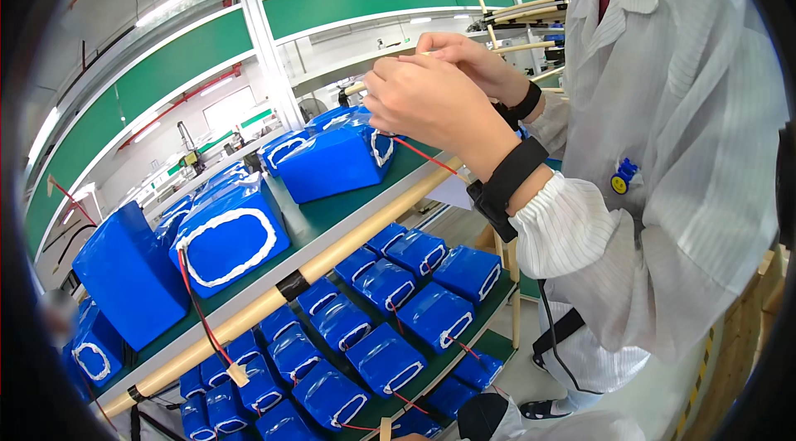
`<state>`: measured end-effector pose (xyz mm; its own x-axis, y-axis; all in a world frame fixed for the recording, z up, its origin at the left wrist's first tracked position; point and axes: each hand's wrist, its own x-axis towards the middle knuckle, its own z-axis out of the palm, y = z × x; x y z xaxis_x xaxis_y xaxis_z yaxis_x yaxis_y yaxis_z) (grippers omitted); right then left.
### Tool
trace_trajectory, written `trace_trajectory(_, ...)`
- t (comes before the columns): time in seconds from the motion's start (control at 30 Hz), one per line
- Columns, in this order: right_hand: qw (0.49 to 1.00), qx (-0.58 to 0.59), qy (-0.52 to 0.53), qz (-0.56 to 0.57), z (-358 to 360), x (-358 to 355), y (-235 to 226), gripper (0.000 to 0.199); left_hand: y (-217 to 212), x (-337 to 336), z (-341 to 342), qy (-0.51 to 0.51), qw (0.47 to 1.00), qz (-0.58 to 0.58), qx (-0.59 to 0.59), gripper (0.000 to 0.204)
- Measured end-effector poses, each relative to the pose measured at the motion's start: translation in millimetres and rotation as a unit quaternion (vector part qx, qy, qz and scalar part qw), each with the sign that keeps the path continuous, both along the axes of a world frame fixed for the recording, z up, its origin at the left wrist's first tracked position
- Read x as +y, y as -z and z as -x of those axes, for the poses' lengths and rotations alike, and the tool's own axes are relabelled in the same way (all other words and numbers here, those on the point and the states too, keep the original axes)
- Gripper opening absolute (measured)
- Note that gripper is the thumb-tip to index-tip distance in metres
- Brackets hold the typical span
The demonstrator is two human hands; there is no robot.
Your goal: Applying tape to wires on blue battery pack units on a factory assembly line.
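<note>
At the lower edge, the wearer's right hand (406, 438) was almost wholly cut off, so whether it gripped anything could not be told. A flat tan connector (385, 429) stood just beside it, near the front row of the lower shelf (489, 312). The left hand was out of view.

Blue battery packs (385, 354) filled that shelf in slanting rows, most with their white-beaded ends turned toward the open side, probably so that the leads stayed free and easy to reach.

Above, on the green counter (311, 230), one large pack (332, 167) lay near a co-worker's hands. The nearer hand (435, 97) and the farther hand (473, 60) were raised over it, fingers drawn together around something small and mostly hidden; holding it that high likely kept it clear of the pack. A red lead (423, 152) ran from the pack's end toward the nearer wrist.

Farther left, a beaded pack (228, 246) faced outward, its red and black leads (199, 308) hanging over the tan rail (269, 302) to a pale connector (239, 374), perhaps to keep them from being pinned beneath. Beside it a taller pack (128, 275) leaned at a slant in the view.
</note>
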<state>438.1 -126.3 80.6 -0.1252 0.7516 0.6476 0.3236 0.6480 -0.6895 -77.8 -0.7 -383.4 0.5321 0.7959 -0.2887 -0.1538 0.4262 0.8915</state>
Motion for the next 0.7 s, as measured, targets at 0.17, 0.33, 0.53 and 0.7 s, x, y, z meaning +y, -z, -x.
trace_trajectory(0.17,0.996,0.063,-0.026,-0.05,14,7,7,0.013,-3,-5,-7,-0.042,0.999,-0.002,0.011,0.012)
trace_trajectory(0.33,0.999,0.036,-0.012,-0.01,12,4,4,0.015,-1,-4,-11,-0.041,0.999,0.004,0.017,0.012)
trace_trajectory(0.53,0.999,0.035,-0.008,0.002,17,7,18,0.013,9,7,-19,-0.001,1.0,0.015,-0.01,0.012)
trace_trajectory(0.7,0.998,0.016,0.054,0.011,38,9,33,0.008,16,10,-14,0.024,0.999,-0.01,0.025,0.009)
